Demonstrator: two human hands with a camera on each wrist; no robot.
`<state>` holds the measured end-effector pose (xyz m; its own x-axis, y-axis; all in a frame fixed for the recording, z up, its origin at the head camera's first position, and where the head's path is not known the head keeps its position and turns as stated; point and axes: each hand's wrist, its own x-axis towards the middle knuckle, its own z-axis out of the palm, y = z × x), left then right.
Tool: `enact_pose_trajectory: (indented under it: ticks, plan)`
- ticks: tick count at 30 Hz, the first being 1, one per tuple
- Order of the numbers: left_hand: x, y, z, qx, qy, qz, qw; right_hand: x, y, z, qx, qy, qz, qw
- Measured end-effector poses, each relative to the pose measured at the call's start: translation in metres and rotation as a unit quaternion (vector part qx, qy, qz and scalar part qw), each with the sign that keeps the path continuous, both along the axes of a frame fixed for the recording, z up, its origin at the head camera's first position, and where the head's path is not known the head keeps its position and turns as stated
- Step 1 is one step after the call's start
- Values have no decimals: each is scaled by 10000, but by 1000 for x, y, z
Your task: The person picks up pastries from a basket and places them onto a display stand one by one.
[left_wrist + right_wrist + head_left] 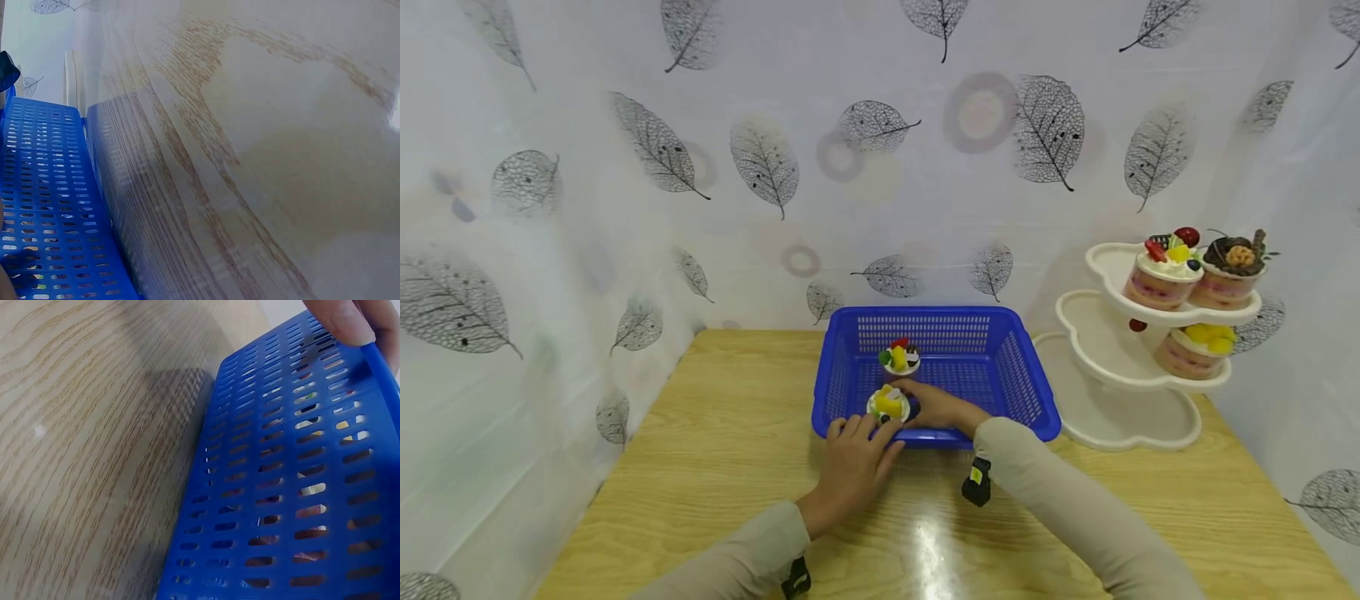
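A: Nearest you, beneath both sleeves, is the wood-grain table (737, 400). Your left hand (856, 462) lies at the front rim of the blue basket (973, 379).

B: Is it clamped there? I can't tell what those fingers grip.

A: Your right hand (936, 407) reaches over that rim, clamped on the front dessert cup (887, 403), just ahead of your left fingertips and inside the basket.

B: Just beyond your right fingers stands the second dessert cup (901, 358), red and yellow on top.

A: Well to your right hand's right is the white tiered stand (1097, 333): a yellow-topped cup (1191, 358) on its middle tier, a cream-topped cup (1161, 287) and a chocolate-topped cup (1225, 283) above.

B: Farthest from your hands hangs the leaf-print backdrop (820, 50).
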<state>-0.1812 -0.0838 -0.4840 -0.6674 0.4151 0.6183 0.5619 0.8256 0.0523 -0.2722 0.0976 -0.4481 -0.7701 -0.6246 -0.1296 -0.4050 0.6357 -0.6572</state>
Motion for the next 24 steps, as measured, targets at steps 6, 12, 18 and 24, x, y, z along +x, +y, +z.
enact_pose_trajectory:
  ticks: [6,12,18,24]
  plan:
    - [0,0,1,30,6,-30,10000,-1,-1,0,-50,208,63,9998]
    - [1,-1,0,-25,36,1,10000,-1,-1,-1,-187,283,-36,9994]
    - [1,0,3,8,36,-26,10000,1,8,2,-497,126,-584,9970]
    - [2,1,3,-70,-169,64,9998,5,21,15,-822,-185,-1123,9901]
